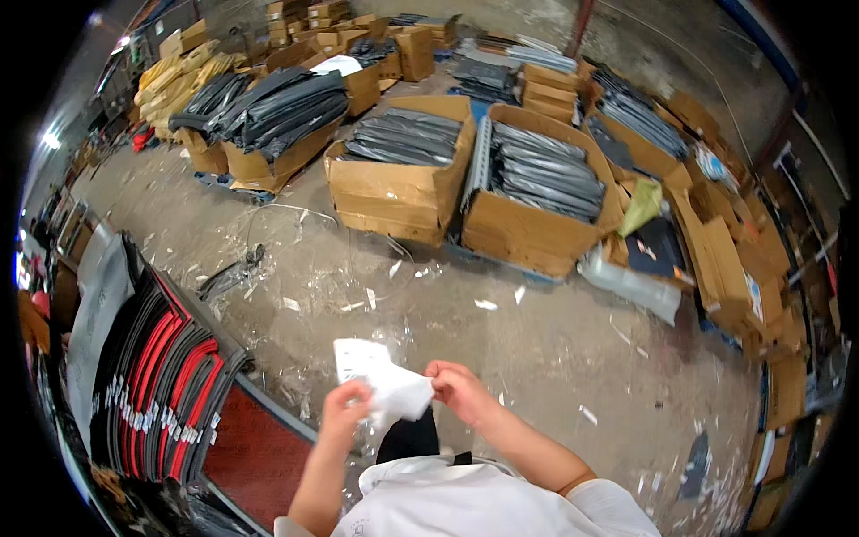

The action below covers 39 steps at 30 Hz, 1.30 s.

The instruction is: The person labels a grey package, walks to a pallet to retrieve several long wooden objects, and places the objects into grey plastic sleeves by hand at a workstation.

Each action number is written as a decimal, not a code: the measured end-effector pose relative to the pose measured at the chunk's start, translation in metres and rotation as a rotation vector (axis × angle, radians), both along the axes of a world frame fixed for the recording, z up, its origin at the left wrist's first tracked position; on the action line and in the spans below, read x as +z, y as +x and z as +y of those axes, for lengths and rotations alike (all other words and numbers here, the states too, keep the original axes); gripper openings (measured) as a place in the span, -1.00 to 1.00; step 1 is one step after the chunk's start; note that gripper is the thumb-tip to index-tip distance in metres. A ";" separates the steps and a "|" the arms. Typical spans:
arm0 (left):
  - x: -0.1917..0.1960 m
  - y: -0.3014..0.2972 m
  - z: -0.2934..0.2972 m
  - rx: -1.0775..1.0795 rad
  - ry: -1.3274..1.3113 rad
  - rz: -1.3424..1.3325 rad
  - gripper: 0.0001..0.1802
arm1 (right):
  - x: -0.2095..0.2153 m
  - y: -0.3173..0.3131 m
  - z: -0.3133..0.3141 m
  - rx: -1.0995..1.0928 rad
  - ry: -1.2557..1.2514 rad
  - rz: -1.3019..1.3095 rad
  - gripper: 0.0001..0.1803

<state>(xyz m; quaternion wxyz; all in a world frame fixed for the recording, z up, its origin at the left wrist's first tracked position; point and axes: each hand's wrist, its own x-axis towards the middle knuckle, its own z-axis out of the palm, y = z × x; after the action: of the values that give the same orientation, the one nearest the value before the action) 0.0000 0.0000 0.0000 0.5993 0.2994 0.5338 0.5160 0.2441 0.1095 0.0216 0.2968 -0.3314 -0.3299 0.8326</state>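
A crumpled white sheet [394, 387], which looks like paper or thin plastic, is stretched out between my two hands in front of my body. Faint dark print shows at its upper left corner. My right hand [458, 390] pinches the sheet's right end between thumb and fingers. At its lower left edge, my left hand [344, 412] is closed with bent fingers on the sheet. To the left lies a row of folded black, grey and red textile pieces [161, 385] with small white tags, next to a dark red tabletop [255, 452].
Big cardboard boxes of grey plastic-wrapped packs [403, 192] [528, 228] stand ahead on pallets. Another full box [268, 166] is at the far left. Cartons [734, 268] line the right side. Paper scraps and a cable [242, 267] lie on the concrete floor [537, 358].
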 end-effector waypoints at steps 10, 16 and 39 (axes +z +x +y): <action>-0.067 -0.181 0.180 -0.130 -0.929 1.837 -0.73 | -0.092 0.063 0.323 -0.346 -0.201 -0.455 -0.75; -0.031 -0.166 0.428 -0.073 -0.193 1.602 -0.82 | -0.098 0.078 0.469 -0.611 -0.210 -0.418 -0.74; -0.230 -0.267 0.859 -0.335 -0.193 1.183 -0.44 | -0.184 -0.158 0.966 -1.153 0.200 -0.380 -0.88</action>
<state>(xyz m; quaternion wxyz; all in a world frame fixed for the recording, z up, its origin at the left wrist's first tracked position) -0.2670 0.8585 -0.2303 0.2990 0.5586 0.7657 0.1110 0.0859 1.0754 -0.1626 0.6650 -0.5697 -0.2211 0.4293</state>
